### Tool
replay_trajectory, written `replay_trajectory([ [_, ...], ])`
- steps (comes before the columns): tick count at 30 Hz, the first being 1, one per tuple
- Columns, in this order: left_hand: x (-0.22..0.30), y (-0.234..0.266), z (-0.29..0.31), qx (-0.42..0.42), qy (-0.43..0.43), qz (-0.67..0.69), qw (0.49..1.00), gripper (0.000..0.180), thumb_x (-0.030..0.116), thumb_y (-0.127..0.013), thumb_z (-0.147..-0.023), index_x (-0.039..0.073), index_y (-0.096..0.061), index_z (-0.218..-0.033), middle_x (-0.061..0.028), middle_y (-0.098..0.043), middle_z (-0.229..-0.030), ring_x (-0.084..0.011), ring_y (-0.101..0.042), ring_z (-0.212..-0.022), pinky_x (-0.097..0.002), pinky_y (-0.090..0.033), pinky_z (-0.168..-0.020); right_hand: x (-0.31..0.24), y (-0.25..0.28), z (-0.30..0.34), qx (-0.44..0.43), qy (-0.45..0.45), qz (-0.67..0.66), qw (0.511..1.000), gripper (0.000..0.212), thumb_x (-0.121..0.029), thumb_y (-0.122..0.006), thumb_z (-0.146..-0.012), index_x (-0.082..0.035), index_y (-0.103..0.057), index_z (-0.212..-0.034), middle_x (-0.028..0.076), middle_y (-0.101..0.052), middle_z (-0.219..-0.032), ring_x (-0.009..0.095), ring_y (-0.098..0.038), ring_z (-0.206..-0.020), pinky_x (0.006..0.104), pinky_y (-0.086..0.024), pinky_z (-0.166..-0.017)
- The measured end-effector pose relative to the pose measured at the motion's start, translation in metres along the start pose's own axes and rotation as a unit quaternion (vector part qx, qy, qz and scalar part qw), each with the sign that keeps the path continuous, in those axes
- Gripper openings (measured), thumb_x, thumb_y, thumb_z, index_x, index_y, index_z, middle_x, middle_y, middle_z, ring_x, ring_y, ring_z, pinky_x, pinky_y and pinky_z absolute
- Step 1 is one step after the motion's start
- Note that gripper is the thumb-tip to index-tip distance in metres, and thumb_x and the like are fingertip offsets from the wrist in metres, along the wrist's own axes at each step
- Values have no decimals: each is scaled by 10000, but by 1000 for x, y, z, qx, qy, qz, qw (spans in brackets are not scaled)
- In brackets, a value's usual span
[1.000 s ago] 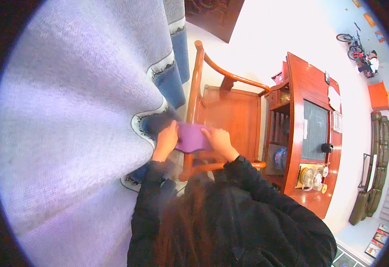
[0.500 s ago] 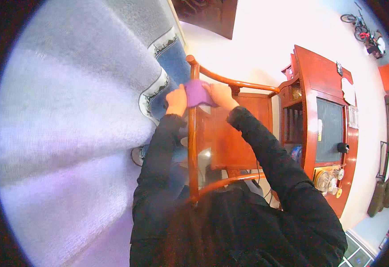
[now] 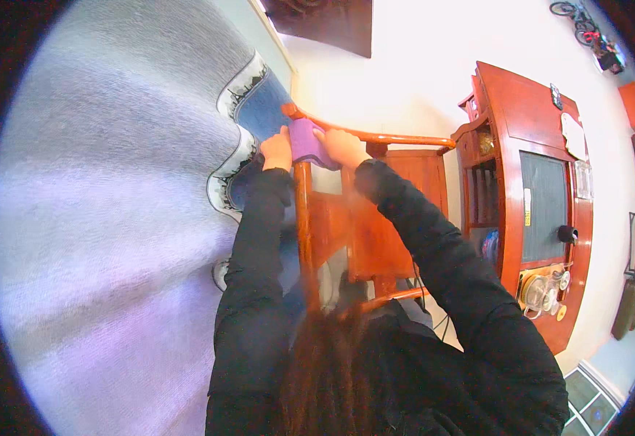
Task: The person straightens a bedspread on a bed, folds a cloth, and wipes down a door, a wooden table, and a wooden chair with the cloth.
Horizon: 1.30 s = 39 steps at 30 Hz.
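Note:
A purple cloth (image 3: 307,142) is draped over the top rail (image 3: 303,225) of a glossy reddish-brown wooden chair, close to the rail's far end. On the left side of the rail, my left hand (image 3: 277,150) has its fingers closed on the cloth's edge. Across from it, my right hand (image 3: 342,148) grips the other side of the cloth, thumb along its top. The rail beneath the cloth is hidden. Below and to the right of my hands lies the chair's wooden seat (image 3: 394,232), and a curved armrest (image 3: 405,139) runs off to the right.
A long grey-blue curtain (image 3: 114,182) with a patterned trim hangs close on the left. To the right stands a red-brown wooden table (image 3: 506,109) with shelves, a dark panel and glass jars (image 3: 543,292) on it. Dark cables (image 3: 445,323) show beside the chair.
Both hands have slid the cloth along the rail toward its far end. The whole view has shifted slightly, and the chair now sits a little further left in it.

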State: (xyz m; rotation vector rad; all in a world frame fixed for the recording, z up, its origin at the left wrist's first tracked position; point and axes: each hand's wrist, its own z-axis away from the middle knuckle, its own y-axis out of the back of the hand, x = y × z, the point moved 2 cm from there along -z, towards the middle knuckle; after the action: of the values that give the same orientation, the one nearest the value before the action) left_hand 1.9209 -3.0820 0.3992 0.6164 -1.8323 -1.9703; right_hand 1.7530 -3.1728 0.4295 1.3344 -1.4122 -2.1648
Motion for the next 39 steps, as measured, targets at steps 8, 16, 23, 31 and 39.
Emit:
replay_trajectory([
  [8,2,-6,102,-29,-51,204,977,264,114,-546,-907,51,-558,-1163,-242,-687,-968,-455,-660,-903,-550,-518,-752,-3,-39,74,116,124,106,980,386,-326,-412,-1035,-53,-684,-1035,152,-681,-727,338,-673,-630,476,-527,-563],
  [16,-5,12,273,-87,-52,336,936,391,188,-641,-861,27,-473,-1176,-292,-663,-889,-507,-625,-890,-578,-486,-736,-18,-105,214,76,152,130,977,363,-342,-434,-1025,-72,-676,-1010,155,-673,-753,335,-661,-625,483,-507,-525],
  [23,-13,27,391,-97,-23,391,915,301,154,-557,-932,39,-504,-1205,-311,-633,-1013,-480,-600,-998,-532,-473,-801,-44,-111,305,-152,42,-32,987,450,-282,-578,-952,-8,-499,-1301,250,-644,-1109,427,-653,-942,516,-528,-761],
  [31,-9,54,420,-214,82,555,800,596,457,-358,-1051,6,-356,-1440,-324,-519,-1349,-442,-519,-1265,-422,-413,-1035,-100,-74,320,-260,-66,-218,938,663,-477,-452,-1003,49,-341,-1391,364,-594,-1134,522,-623,-913,556,-503,-766],
  [39,1,81,382,-276,36,421,863,658,504,-373,-1026,-117,-401,-1239,-412,-569,-1118,-552,-533,-1094,-551,-460,-892,-92,-81,302,-196,-44,-275,940,606,-513,-382,-1010,50,-474,-1212,350,-640,-1020,507,-624,-957,547,-481,-827],
])
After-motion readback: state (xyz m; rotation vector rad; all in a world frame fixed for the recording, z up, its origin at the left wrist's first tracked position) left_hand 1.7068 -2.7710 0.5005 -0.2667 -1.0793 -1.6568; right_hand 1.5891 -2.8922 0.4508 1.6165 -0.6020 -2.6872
